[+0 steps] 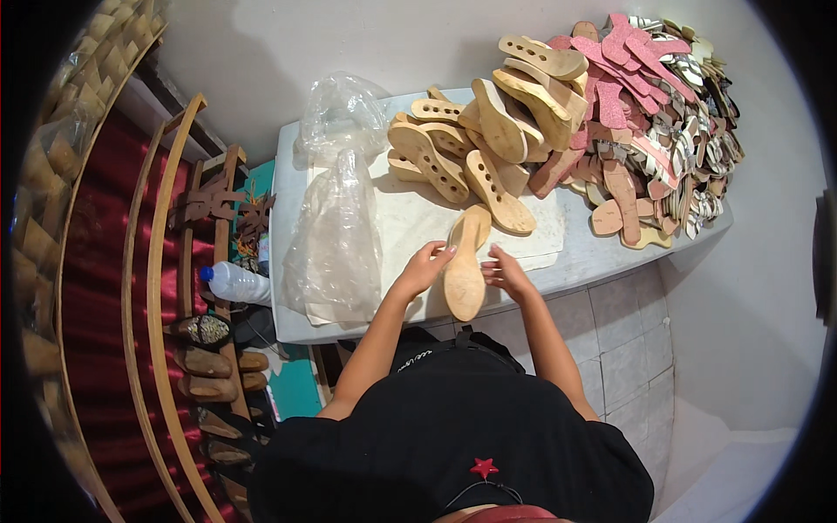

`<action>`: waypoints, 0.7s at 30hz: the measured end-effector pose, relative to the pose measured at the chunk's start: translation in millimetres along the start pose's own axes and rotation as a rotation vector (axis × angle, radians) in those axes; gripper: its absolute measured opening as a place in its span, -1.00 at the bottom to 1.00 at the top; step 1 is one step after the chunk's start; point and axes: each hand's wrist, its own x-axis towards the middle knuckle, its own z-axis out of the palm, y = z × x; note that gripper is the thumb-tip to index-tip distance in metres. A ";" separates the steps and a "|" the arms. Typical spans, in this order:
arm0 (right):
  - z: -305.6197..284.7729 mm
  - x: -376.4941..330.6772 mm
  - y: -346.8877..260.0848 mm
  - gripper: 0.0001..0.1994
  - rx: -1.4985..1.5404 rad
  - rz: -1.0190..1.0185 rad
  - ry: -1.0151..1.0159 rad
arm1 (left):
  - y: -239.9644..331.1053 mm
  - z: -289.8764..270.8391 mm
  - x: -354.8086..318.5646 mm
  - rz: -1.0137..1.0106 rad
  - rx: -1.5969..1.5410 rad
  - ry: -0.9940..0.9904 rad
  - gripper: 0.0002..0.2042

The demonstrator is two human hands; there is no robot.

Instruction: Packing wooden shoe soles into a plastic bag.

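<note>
A pale wooden wedge shoe sole [465,283] lies at the table's front edge, its rounded toe end toward me. My left hand [425,267] is at its left side, fingers loosely extended and the thumb tip at the sole's edge. On the other side my right hand [509,274] has its fingers apart, their tips close to the sole; whether they touch it I cannot tell. Just beyond lies another wooden sole with a row of holes [497,193]. Several more wooden wedge soles [427,161] are heaped behind it, some stacked at the back [532,96].
Pink glittery cut-outs [623,52] and a big pile of sandal parts [689,166] cover the right of the grey-white table [641,263]. Clear plastic bags [336,235] lie at the left. Beside the table are a water bottle [235,283] and a wooden rack [157,227] with shoe forms [207,362].
</note>
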 end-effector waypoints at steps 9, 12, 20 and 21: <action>4.9 31.8 17.4 -0.28 0.163 0.038 -0.243 | 9.5 31.6 5.1 -0.246 -0.295 -0.274 -0.40; 16.8 22.6 15.5 -0.38 0.176 0.041 -0.283 | -12.7 33.3 5.0 -0.235 -0.448 -0.235 -0.42; 12.1 15.5 25.2 -0.54 0.203 -0.115 -0.472 | -20.2 66.6 -18.5 -0.190 -0.341 0.093 -0.25; 12.1 12.4 23.9 -0.56 0.180 -0.133 -0.471 | -23.2 69.8 -21.0 -0.158 -0.363 0.111 -0.23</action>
